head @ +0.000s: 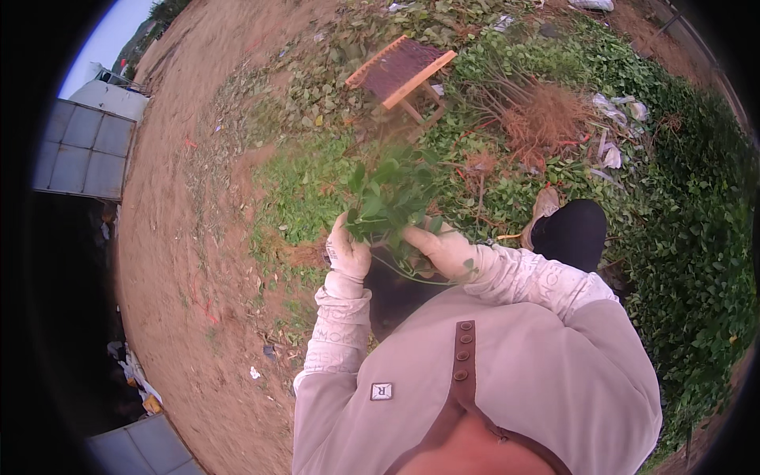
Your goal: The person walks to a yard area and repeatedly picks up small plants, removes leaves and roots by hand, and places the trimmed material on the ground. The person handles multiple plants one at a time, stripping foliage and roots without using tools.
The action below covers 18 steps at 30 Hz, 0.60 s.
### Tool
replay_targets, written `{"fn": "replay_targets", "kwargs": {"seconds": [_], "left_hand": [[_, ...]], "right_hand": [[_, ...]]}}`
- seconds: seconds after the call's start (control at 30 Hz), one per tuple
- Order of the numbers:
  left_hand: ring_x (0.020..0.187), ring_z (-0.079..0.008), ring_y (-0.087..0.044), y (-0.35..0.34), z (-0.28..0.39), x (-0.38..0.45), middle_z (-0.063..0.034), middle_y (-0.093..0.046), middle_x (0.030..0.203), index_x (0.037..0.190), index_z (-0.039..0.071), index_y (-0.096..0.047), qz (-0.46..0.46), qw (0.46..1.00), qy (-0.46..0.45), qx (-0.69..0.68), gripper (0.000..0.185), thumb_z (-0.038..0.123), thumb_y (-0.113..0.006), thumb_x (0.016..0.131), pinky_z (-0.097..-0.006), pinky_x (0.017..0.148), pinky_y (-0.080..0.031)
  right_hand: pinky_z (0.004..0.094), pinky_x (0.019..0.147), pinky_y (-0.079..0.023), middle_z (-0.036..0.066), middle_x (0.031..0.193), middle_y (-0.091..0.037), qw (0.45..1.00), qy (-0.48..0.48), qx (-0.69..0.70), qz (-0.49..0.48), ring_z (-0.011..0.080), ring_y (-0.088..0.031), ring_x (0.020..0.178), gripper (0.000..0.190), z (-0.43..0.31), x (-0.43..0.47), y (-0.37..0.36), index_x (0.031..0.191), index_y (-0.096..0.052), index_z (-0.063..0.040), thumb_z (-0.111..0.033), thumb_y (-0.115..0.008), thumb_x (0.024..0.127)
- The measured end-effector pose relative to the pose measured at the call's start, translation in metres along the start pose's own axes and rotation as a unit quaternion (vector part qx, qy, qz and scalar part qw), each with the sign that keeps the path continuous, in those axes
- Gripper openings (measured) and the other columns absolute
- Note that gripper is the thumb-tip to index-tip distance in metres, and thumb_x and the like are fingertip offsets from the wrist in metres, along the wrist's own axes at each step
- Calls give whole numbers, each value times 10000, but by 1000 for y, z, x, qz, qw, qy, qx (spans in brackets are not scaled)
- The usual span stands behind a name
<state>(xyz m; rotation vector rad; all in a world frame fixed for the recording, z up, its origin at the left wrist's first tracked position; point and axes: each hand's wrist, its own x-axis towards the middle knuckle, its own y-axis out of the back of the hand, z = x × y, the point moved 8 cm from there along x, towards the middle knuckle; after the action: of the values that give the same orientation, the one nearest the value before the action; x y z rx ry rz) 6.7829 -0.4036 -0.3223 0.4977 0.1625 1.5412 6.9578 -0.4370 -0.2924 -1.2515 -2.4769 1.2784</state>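
Observation:
A bunch of leafy green plants (389,202) is held in front of my body, its leaves pointing away from me. My gloved left hand (349,252) grips it at the left side. From the right, my gloved right hand (445,249) closes around stems of the same bunch. One thin bare stem curves below the right palm. Brown fibrous roots (304,252) show just left of my left hand; whether they belong to the held plants I cannot tell. My left fingertips are partly behind leaves.
Ahead stands a small wooden folding stool (409,68) with a dark woven seat. A pile of bare-rooted plants (543,122) lies right of it, near white plastic scraps (611,154). Dense green foliage (694,237) fills the right side. Bare soil (160,267) and grey metal doors (86,148) are at left.

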Motion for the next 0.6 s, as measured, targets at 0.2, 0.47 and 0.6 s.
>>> {"fn": "replay_targets", "kwargs": {"seconds": [0.2,0.47,0.6], "left_hand": [[915,-237,-616,34,-35,-7,-155,-599,1071,1168,-45,-476,-11,999,38,-25,373,19,-395,810,-311,784,-493],[884,-217,-616,14,1,9,-137,-636,1000,1095,-3,-584,-40,998,-4,-38,323,17,-441,806,-318,773,-483],[909,-241,-622,-7,27,6,-143,-649,1017,1126,3,-584,-110,993,2,-39,290,82,-482,866,-338,802,-480]], "right_hand": [[211,461,-326,-31,555,-450,982,-22,-176,66,47,-391,497,377,3,-43,2,620,-470,-105,-321,-478,929],[285,616,-484,80,912,-584,951,33,-298,71,136,-560,667,495,-28,-8,36,1260,-411,-25,-228,-593,847],[250,509,-392,-14,691,-515,869,230,-436,42,96,-484,570,241,-36,-6,9,1035,-525,-62,-255,-537,891]]}}
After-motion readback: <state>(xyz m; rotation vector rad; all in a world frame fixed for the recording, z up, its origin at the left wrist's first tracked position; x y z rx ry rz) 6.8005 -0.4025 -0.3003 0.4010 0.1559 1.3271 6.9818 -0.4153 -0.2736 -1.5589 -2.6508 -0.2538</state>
